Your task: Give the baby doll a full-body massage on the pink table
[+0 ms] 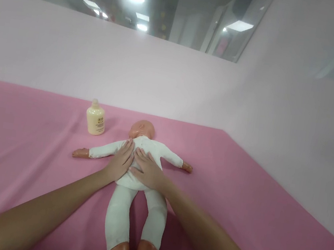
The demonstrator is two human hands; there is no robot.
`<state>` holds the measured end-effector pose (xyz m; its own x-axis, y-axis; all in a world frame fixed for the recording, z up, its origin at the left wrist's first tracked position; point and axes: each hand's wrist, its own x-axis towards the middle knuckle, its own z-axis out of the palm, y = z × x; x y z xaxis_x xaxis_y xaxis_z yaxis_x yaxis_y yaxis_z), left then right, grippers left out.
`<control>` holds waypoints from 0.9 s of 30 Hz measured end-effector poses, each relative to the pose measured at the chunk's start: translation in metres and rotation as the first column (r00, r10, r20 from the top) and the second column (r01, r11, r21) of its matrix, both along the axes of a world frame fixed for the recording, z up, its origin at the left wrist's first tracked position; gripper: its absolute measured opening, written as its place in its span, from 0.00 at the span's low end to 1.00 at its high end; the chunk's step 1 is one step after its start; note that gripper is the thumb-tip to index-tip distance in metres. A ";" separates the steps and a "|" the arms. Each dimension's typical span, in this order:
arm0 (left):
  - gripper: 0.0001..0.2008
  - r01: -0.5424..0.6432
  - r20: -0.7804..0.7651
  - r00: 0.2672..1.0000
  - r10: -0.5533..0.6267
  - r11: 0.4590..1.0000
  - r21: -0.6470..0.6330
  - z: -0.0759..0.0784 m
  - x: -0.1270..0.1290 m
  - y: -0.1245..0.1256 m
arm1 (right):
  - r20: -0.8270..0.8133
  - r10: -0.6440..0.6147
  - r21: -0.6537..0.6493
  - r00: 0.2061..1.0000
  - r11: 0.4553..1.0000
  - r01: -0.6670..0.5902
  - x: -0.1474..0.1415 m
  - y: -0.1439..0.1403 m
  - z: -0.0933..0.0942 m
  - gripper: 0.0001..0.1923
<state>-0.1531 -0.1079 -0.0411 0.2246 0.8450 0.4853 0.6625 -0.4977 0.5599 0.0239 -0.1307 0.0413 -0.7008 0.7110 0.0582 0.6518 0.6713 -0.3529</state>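
Observation:
A baby doll (pixel 136 205) in a white one-piece suit lies on its back on a pink sheet (pixel 21 152), head away from me, arms spread to both sides. My left hand (pixel 120 162) rests flat on the left side of the doll's chest, fingers pointing toward its head. My right hand (pixel 146 169) lies flat on the right side of the chest, touching the left hand along the middle. Neither hand grips anything.
A small cream-coloured bottle (pixel 95 117) stands upright on the sheet left of the doll's head. A pale pink wall (pixel 174 79) rises behind and along the right side. Above it is a glass pane with ceiling lights reflected.

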 end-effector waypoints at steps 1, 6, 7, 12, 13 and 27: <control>0.29 -0.001 -0.011 1.000 0.001 1.000 0.001 0.001 0.000 0.000 | -0.022 0.012 -0.010 1.000 1.000 -0.012 0.003 0.006 0.000 0.34; 0.28 0.014 -0.119 0.993 -0.013 1.000 0.009 0.011 0.002 -0.005 | -0.084 -0.031 0.050 0.996 0.998 0.035 0.012 0.029 -0.010 0.31; 0.27 0.037 -0.144 0.989 -0.035 0.999 0.009 0.014 0.002 -0.006 | -0.087 -0.051 0.067 0.995 0.996 0.057 0.013 0.032 -0.013 0.31; 0.25 0.236 -0.166 0.961 -0.223 0.970 0.062 0.024 0.000 -0.013 | -0.093 -0.174 0.076 0.980 0.981 0.181 0.013 0.035 -0.020 0.34; 0.24 0.263 -0.144 0.958 -0.249 0.961 0.083 0.025 -0.001 -0.014 | -0.089 -0.205 0.069 0.975 0.975 0.211 0.012 0.034 -0.019 0.35; 0.25 0.160 0.019 0.987 -0.159 0.987 -0.018 0.022 0.001 -0.011 | 0.110 -0.332 0.107 0.937 0.941 0.320 -0.008 -0.011 -0.011 0.37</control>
<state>-0.1525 -0.1185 -0.0187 0.3490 0.8085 0.4739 0.5654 -0.5849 0.5816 0.0159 -0.1416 0.0308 -0.4369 0.8977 0.0567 0.8750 0.4387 -0.2048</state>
